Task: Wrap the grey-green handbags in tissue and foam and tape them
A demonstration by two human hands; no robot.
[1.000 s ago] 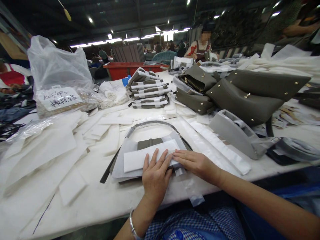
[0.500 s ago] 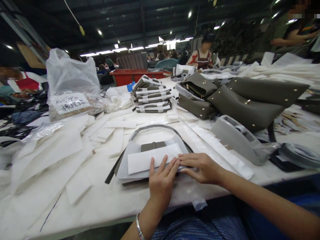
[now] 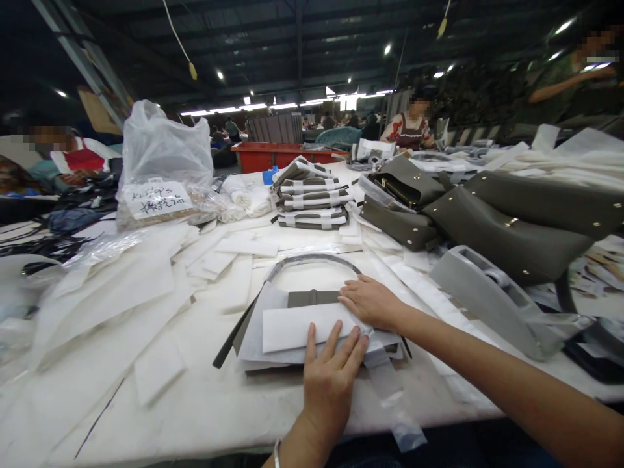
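Observation:
An olive-grey handbag (image 3: 298, 299) lies flat on the table in front of me, its arched handle (image 3: 312, 258) pointing away from me. Thin white wrapping paper (image 3: 251, 338) covers much of the bag, and a folded white foam strip (image 3: 287, 330) rests across the paper. My left hand (image 3: 331, 377) lies with spread fingers on the right part of the strip. Reaching over from the right, my right hand (image 3: 368, 302) lies flat on the bag's upper right side near the handle's base. Clear tape (image 3: 390, 393) trails from the bag's lower right over the table edge.
A grey tape dispenser (image 3: 487, 302) stands to the right, before several olive bags (image 3: 511, 227). Strapped, padded pieces (image 3: 312, 203) are stacked behind. Loose white sheets (image 3: 107, 292) cover the left, near a clear plastic sack (image 3: 166, 153). Beyond are a red bin (image 3: 268, 156) and co-workers.
My right hand has moved away from beside my left fingertips, up to the bag's upper right side. My left hand stays on the foam strip. Clear tape now shows at the lower right. The view has shifted slightly.

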